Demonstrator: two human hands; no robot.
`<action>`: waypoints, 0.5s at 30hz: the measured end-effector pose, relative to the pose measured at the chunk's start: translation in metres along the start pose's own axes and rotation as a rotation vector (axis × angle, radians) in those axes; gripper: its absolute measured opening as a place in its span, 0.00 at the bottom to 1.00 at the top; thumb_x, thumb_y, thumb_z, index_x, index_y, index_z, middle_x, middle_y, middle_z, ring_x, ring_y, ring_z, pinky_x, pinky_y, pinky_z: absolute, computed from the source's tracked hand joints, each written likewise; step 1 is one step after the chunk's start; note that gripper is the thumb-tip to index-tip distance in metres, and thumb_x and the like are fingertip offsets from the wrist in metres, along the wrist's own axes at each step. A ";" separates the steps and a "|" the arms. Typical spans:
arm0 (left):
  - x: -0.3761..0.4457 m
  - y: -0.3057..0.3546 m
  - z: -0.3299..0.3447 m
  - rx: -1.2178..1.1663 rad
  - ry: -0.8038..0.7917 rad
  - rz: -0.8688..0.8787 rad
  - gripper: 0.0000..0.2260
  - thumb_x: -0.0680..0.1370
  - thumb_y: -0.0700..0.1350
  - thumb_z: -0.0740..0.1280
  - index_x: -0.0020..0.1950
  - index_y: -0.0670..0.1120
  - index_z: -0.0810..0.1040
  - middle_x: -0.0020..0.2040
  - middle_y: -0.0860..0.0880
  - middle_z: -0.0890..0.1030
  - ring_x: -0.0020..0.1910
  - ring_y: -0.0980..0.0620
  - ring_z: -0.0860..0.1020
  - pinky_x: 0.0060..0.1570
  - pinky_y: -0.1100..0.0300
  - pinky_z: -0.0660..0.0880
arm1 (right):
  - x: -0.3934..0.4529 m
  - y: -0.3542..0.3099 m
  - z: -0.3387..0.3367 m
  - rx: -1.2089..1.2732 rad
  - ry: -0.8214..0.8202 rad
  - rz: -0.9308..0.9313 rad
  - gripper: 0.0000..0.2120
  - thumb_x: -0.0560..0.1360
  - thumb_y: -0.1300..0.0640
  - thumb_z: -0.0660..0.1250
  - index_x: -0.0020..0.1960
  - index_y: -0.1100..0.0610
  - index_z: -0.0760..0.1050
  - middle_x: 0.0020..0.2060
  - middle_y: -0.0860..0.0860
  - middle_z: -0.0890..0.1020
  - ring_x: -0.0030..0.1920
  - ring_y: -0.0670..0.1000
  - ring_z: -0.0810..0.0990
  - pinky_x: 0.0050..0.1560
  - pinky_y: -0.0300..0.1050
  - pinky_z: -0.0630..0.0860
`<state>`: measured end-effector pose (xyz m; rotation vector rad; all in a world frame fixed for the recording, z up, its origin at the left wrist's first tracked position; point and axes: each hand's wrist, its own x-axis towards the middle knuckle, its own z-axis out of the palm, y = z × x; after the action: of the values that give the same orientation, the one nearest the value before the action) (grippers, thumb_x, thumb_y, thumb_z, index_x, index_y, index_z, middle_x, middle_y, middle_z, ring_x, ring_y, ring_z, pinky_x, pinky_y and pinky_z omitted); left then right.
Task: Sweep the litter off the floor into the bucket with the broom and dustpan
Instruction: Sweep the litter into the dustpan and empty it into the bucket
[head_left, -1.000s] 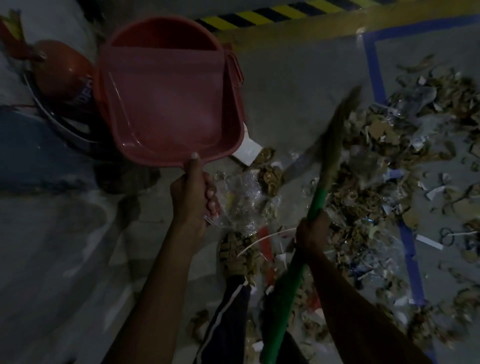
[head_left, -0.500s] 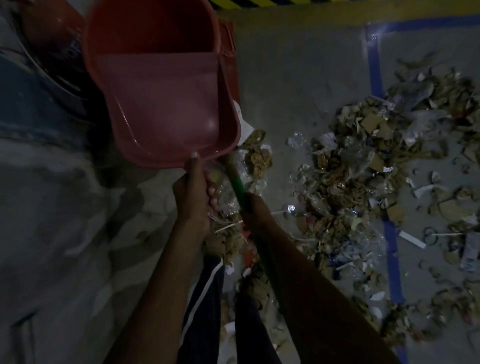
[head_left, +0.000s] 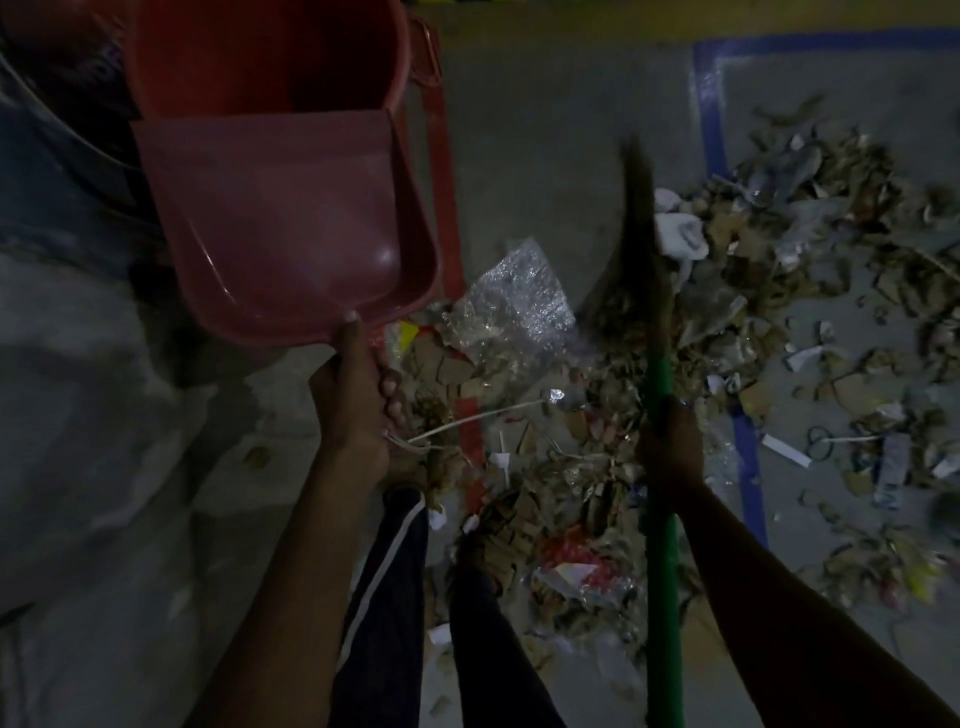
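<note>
The left hand (head_left: 358, 400) is gripping the handle of the red dustpan (head_left: 291, 228), thumb laid along the top, and is holding the pan lifted with its open lip tipped over the mouth of the red bucket (head_left: 260, 57); that pose is the emptying one, and the pan is showing a bare inside, so its load has probably already gone in. The right hand (head_left: 670, 447) is wrapping round the green shaft of the broom (head_left: 657, 364), whose dark bristle head is blurring above the floor near the paper and cardboard litter (head_left: 753, 291), likely being brought round for another stroke. Most of the litter is lying on the grey concrete floor (head_left: 545, 130), spread from the person's feet across the blue tape line (head_left: 748, 447), with a crumpled clear plastic bag (head_left: 514, 296) just beside the pan's rear edge, so much sweeping is remaining

Compared with half a second ago, the broom is swinging out to the right: then the right hand was sitting close beside the left under the pan, and now it is well apart from it. The dustpan is keeping its place over the bucket
</note>
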<state>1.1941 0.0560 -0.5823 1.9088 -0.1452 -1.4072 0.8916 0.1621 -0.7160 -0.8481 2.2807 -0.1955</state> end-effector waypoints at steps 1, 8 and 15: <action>-0.001 -0.001 0.000 0.000 -0.010 0.013 0.24 0.80 0.63 0.65 0.34 0.47 0.68 0.24 0.51 0.68 0.20 0.54 0.63 0.22 0.64 0.61 | -0.003 0.000 -0.001 -0.011 0.018 -0.039 0.13 0.78 0.62 0.61 0.62 0.57 0.69 0.52 0.58 0.77 0.41 0.56 0.80 0.33 0.51 0.78; -0.014 -0.014 -0.012 0.005 -0.028 0.035 0.24 0.80 0.64 0.64 0.34 0.47 0.70 0.24 0.51 0.69 0.20 0.54 0.64 0.21 0.65 0.62 | -0.062 -0.041 0.023 0.107 -0.098 -0.331 0.16 0.79 0.58 0.62 0.66 0.52 0.67 0.54 0.51 0.74 0.43 0.52 0.79 0.38 0.52 0.81; -0.011 -0.023 -0.049 -0.015 -0.013 0.016 0.24 0.78 0.66 0.65 0.33 0.48 0.70 0.25 0.51 0.68 0.21 0.53 0.63 0.22 0.63 0.61 | -0.121 -0.061 0.076 0.143 -0.554 -0.285 0.15 0.80 0.65 0.61 0.66 0.58 0.71 0.39 0.45 0.76 0.32 0.39 0.77 0.29 0.29 0.71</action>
<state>1.2249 0.1022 -0.5822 1.8819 -0.1556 -1.4065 1.0399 0.1978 -0.6849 -1.0039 1.6117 -0.2156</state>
